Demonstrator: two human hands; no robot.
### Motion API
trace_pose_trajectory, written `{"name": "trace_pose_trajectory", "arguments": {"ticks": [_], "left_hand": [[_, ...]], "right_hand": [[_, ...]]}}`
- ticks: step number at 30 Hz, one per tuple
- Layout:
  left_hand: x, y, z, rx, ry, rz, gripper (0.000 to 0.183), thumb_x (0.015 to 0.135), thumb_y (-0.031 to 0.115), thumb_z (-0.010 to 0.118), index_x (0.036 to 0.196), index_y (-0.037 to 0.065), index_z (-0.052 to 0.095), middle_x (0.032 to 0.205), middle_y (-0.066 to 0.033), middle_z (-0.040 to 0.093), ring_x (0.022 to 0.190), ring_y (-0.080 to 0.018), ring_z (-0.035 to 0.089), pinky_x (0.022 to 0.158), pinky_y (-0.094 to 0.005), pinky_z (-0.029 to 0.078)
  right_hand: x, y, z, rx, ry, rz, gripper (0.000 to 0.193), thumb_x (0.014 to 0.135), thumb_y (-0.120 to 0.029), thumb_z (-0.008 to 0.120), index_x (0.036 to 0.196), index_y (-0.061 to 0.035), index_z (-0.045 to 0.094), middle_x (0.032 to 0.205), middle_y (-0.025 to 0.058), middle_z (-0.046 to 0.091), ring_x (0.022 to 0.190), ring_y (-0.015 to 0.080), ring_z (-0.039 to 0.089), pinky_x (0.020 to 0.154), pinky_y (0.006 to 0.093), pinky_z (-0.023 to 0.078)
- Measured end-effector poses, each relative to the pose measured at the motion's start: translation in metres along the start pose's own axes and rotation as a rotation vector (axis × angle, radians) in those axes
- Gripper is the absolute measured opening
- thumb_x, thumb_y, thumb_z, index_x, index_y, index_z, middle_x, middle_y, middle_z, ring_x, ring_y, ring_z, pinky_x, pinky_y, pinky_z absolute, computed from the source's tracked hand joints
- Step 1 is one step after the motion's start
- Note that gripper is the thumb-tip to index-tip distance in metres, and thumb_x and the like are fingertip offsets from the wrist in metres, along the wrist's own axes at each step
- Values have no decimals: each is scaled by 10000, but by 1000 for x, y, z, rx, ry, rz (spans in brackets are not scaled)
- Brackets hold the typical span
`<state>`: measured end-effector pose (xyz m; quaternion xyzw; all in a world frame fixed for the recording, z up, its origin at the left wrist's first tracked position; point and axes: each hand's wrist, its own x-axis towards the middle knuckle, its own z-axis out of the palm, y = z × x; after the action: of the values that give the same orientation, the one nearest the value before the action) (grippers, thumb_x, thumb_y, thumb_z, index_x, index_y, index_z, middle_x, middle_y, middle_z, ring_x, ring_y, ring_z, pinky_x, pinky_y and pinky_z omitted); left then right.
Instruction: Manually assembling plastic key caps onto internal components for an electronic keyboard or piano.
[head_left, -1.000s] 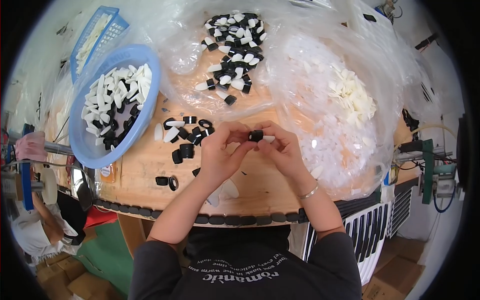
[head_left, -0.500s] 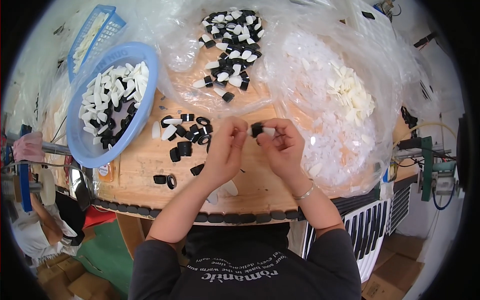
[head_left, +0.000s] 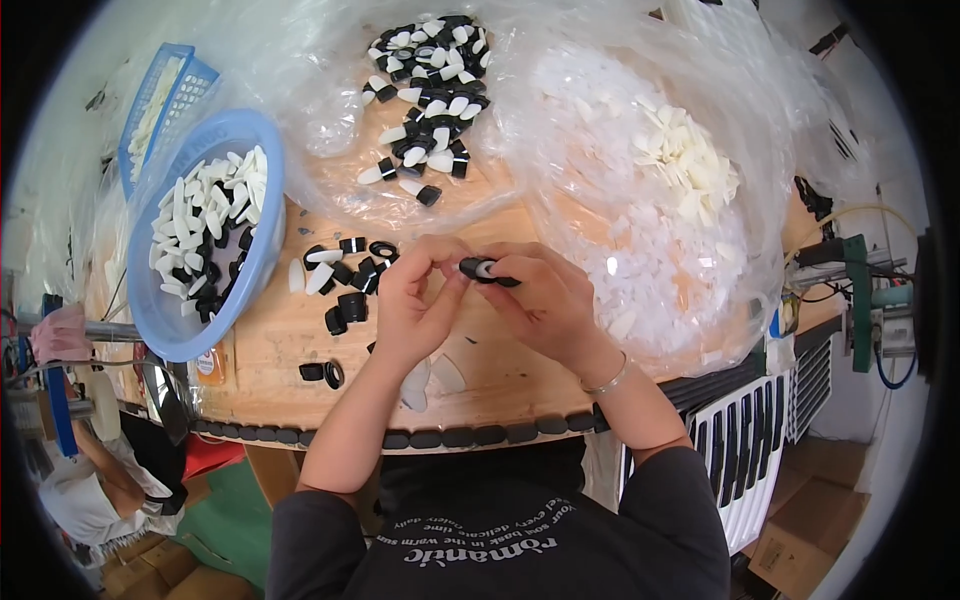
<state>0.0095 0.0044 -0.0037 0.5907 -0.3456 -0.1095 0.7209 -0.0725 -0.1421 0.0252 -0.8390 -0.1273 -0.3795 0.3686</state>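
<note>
While the black piece is held above the table, its right end is clamped by the fingers of the right hand, and a pale part is seen against it. The fingertips of the left hand are brought close together at its left end; whether they are clamped cannot be told.

Pale lettering is printed across the dark shirt. Raised marks are carried on the rim of the blue basin, and a small printed label is fixed to the orange packet below it.

White and black pieces are contained in the basin, beyond which a blue basket is placed. Loose black rings are laid between basin and left hand. A black-and-white pile is heaped at the far side. The right side is occupied by clear plastic sheeting, on which cream flakes are spread.

The near table edge is lined with dark blocks. Between this edge and the hands, a strip of wood is exposed, interrupted by the forearms and by flat white pieces beside the left wrist.
</note>
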Motion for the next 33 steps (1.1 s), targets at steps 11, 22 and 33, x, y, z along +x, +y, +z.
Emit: {"name": "trace_pose_trajectory", "arguments": {"ticks": [11, 22, 33], "left_hand": [[3, 10, -1, 335, -26, 118, 247, 726, -114, 609, 958, -31, 617, 904, -127, 632, 846, -234, 605, 774, -295, 467], [-5, 3, -3, 96, -16, 67, 116, 805, -86, 577, 896, -40, 633, 831, -111, 643, 763, -217, 601, 725, -281, 467], [6, 14, -11, 609, -154, 318, 205, 690, -64, 623, 890, -33, 588, 787, -153, 569, 755, -328, 554, 678, -356, 450]], "right_hand": [[-2, -2, -2, -85, -25, -53, 257, 744, 29, 712, 968, -36, 605, 951, 125, 655, 734, 228, 654, 620, 287, 539], [-3, -11, -4, 221, 42, 192, 258, 737, 25, 722, 966, -28, 616, 866, 121, 669, 708, 218, 658, 622, 273, 529], [-3, -13, -5, -64, -42, 34, 232, 757, 15, 700, 968, -16, 609, 862, 114, 633, 678, 241, 626, 572, 299, 512]]}}
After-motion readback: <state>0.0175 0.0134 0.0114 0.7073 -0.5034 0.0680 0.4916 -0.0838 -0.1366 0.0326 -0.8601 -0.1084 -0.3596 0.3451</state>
